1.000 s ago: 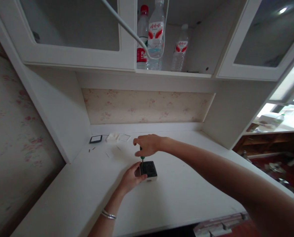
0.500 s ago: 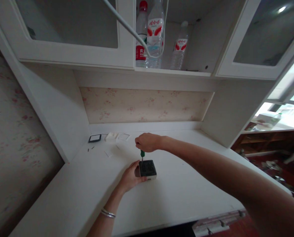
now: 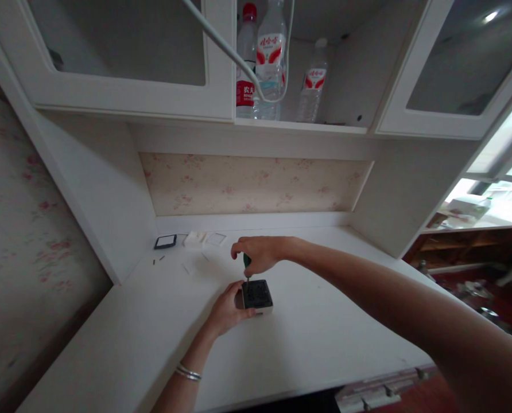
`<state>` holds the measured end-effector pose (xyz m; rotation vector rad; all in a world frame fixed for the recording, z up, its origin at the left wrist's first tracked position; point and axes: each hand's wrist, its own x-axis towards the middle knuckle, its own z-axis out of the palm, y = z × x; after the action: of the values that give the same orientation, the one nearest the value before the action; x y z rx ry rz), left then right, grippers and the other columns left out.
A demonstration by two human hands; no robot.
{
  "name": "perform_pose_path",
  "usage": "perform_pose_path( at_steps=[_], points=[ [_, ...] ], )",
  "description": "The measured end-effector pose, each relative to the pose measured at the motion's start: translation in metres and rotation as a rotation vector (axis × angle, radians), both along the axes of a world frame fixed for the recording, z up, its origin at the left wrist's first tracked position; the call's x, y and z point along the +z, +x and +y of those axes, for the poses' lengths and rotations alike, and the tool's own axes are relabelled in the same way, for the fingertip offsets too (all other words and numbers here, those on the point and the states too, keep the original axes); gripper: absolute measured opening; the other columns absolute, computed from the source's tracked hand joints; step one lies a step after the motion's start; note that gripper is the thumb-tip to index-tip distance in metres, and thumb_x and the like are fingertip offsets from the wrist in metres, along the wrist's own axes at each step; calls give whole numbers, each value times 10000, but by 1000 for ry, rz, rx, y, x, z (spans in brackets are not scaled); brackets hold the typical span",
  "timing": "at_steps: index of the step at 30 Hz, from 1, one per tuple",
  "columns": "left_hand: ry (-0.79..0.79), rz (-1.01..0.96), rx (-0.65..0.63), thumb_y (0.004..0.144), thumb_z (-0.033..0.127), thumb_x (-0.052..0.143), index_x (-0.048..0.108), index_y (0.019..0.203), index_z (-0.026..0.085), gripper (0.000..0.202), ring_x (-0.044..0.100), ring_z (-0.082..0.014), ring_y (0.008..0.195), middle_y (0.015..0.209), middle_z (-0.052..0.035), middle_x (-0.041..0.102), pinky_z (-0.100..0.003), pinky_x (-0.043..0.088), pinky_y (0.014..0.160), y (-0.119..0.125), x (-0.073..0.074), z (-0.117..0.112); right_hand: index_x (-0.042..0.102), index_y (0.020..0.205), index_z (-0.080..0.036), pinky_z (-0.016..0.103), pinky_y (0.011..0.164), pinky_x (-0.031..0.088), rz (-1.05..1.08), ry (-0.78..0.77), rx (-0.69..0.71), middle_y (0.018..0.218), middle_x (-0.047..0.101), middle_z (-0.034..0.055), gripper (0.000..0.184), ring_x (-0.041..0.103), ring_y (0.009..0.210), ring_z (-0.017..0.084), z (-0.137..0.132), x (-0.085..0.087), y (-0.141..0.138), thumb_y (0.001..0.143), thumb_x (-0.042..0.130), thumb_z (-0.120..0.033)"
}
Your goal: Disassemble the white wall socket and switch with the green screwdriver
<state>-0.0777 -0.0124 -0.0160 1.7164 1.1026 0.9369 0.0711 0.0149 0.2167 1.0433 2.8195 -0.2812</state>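
A small square device [image 3: 258, 296] with a black top and white sides sits on the white desk [image 3: 307, 344]. My left hand [image 3: 228, 308] grips its left side, fingers curled round the edge. My right hand [image 3: 258, 253] is closed round the green handle of a small screwdriver [image 3: 247, 267], held upright with its tip on the device's top near the left corner. A silver bracelet is on my left wrist.
At the back left of the desk lie a black-framed square part [image 3: 165, 241], white plastic pieces [image 3: 195, 238], a clear square plate [image 3: 216, 238] and tiny screws [image 3: 158, 260]. Water bottles [image 3: 270, 60] stand on the shelf above; a white cable [image 3: 225, 51] hangs there.
My right hand has turned slightly on the screwdriver handle, its fingers shifting, while staying above the device. The left hand and the device have kept their place.
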Motion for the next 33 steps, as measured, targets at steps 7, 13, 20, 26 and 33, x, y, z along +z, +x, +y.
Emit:
perform_pose_path(
  at_steps=[7,13,20,26,33],
  points=[
    [150,92,10,575,400,835,493,1318,213,838,494,-303,1209,1332,-110,516,-400,370,1051,-3,-2,1,551,1172,-204,276,713,467,31,24,-35,1098,628,107,390,641,880,202,-2,4,0,784,530,-176],
    [128,84,28,551,393,848,563,1218,181,756,516,-317,1165,1266,-120,562,-414,382,1015,-1,8,-2,590,1009,-208,251,546,478,7,-200,-173,886,684,46,338,624,575,147,-8,9,-1,761,609,-437],
    [115,77,17,561,352,845,546,1213,187,736,531,-294,1141,1255,-112,567,-395,389,1002,0,9,-4,575,1002,-194,215,514,481,67,-346,-193,794,694,36,296,656,597,152,-11,8,-11,713,611,-252],
    [121,87,36,547,374,846,520,1258,213,799,534,-301,1134,1249,-95,567,-400,408,989,1,6,-4,636,889,-153,282,667,469,-25,3,-152,755,695,83,312,658,707,197,-3,2,-9,851,504,-433],
    [96,60,37,535,378,855,518,1263,210,821,517,-312,1161,1281,-110,550,-419,397,1012,0,4,-3,582,1142,-165,271,691,461,-1,-65,-67,1086,648,137,470,644,821,200,2,7,2,777,630,-458]
  ],
)
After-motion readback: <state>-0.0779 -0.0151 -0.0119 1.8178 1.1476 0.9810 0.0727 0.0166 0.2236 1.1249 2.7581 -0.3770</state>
